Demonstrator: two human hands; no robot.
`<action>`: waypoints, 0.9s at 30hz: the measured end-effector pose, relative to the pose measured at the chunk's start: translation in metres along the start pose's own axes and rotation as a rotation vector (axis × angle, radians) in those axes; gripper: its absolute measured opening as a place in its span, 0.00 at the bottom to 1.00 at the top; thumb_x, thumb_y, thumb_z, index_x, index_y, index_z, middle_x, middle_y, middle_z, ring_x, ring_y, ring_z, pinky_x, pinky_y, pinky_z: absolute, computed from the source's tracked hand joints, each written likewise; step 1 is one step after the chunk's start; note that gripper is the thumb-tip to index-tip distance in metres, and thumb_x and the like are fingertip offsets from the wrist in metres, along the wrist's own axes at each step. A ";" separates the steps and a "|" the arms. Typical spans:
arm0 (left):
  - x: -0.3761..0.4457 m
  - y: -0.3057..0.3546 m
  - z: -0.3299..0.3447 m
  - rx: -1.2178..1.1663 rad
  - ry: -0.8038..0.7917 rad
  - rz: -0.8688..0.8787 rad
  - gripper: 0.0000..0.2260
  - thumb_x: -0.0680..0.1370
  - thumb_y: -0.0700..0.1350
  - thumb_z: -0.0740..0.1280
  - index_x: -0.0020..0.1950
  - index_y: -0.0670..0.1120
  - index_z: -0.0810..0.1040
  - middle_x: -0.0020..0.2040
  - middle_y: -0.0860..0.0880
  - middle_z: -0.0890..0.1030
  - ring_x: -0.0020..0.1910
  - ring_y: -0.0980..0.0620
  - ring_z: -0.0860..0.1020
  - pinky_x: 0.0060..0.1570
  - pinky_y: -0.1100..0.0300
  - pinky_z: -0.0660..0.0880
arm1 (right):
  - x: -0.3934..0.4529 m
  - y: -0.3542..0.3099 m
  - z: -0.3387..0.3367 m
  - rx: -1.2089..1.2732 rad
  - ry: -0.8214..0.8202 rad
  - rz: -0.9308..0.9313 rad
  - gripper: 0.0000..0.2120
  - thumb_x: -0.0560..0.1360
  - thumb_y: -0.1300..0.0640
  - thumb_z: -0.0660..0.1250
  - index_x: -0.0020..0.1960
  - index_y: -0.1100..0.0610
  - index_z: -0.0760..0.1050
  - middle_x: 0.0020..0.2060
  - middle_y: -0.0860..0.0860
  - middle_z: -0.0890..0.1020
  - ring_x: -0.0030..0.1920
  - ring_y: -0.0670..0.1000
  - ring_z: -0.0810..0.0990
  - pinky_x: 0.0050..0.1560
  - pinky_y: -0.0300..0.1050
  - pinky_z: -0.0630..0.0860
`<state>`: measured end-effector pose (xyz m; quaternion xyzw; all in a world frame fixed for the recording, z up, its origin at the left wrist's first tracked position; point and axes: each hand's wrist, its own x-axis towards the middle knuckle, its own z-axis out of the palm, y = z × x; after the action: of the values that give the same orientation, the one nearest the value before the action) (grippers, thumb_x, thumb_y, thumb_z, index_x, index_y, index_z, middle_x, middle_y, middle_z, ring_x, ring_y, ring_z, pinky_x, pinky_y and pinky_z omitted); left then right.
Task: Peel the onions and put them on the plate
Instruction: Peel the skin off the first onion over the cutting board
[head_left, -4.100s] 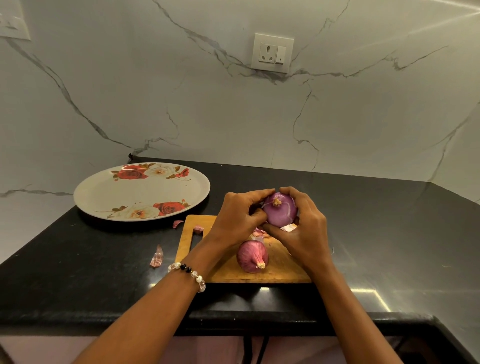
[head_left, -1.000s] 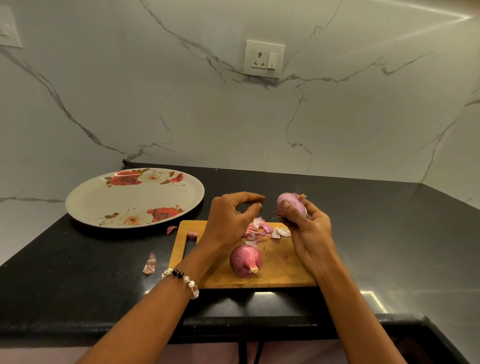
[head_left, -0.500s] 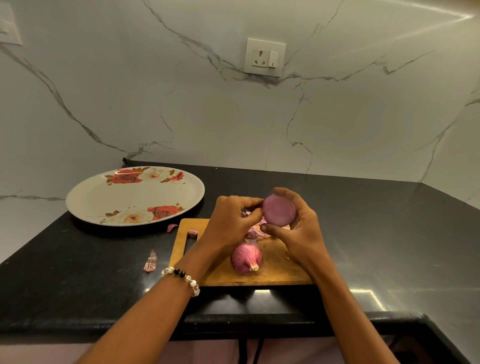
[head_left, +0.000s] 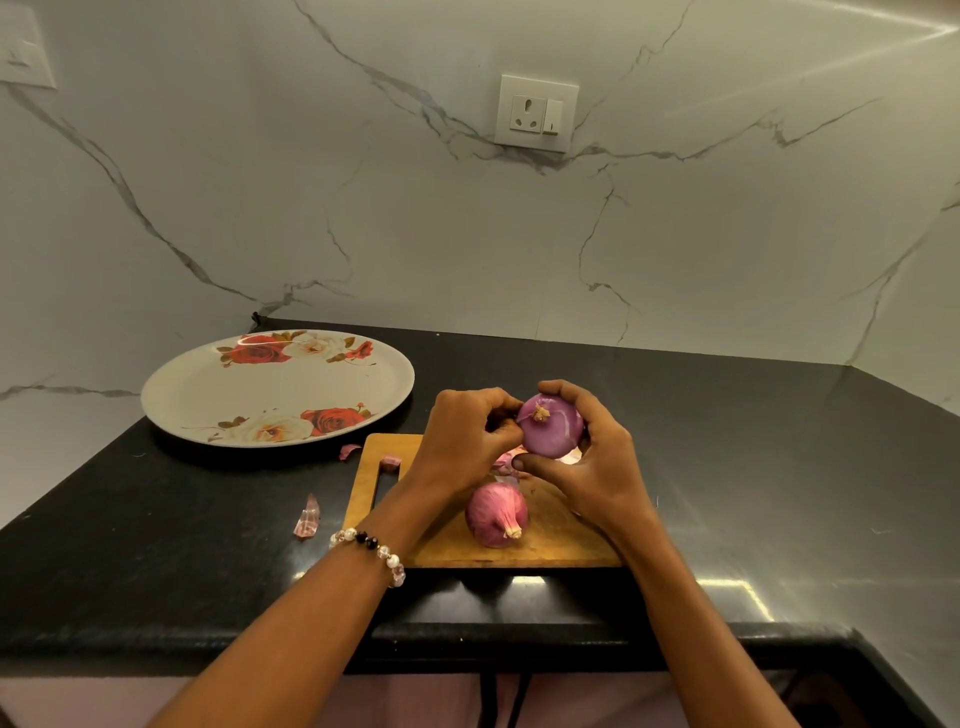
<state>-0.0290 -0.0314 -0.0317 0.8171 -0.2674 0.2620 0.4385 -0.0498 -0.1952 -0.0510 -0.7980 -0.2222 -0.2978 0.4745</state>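
Our right hand (head_left: 592, 462) grips the half-peeled onion (head_left: 551, 430) above the cutting board's far edge while our left hand (head_left: 470, 441) pinches its skin; a hard pull may make the smooth onion slip off the board (head_left: 561, 545).

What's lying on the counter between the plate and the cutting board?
In the head view, one small onion peel lies on the black counter between the plate and the cutting board.
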 end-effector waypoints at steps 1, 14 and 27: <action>0.000 0.000 0.000 -0.009 0.011 -0.021 0.10 0.75 0.40 0.70 0.55 0.41 0.82 0.47 0.46 0.84 0.41 0.57 0.78 0.43 0.76 0.73 | 0.000 0.000 0.000 -0.006 0.002 -0.010 0.33 0.65 0.57 0.81 0.66 0.53 0.71 0.60 0.49 0.78 0.60 0.50 0.79 0.58 0.39 0.79; 0.003 0.005 -0.006 -0.304 0.072 -0.269 0.07 0.77 0.39 0.67 0.49 0.49 0.83 0.44 0.54 0.83 0.44 0.59 0.81 0.45 0.66 0.79 | 0.005 -0.013 -0.008 0.412 0.166 0.206 0.34 0.60 0.59 0.80 0.64 0.54 0.73 0.58 0.53 0.80 0.58 0.51 0.82 0.54 0.43 0.81; 0.004 -0.001 -0.003 -0.166 0.015 -0.196 0.09 0.77 0.45 0.68 0.55 0.46 0.82 0.53 0.51 0.82 0.49 0.56 0.78 0.47 0.71 0.74 | 0.005 -0.009 -0.015 0.545 0.273 0.305 0.32 0.59 0.58 0.79 0.62 0.51 0.73 0.59 0.54 0.80 0.58 0.55 0.82 0.55 0.49 0.82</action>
<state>-0.0264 -0.0289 -0.0281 0.7983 -0.2038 0.2010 0.5299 -0.0558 -0.2038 -0.0363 -0.6188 -0.1060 -0.2570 0.7347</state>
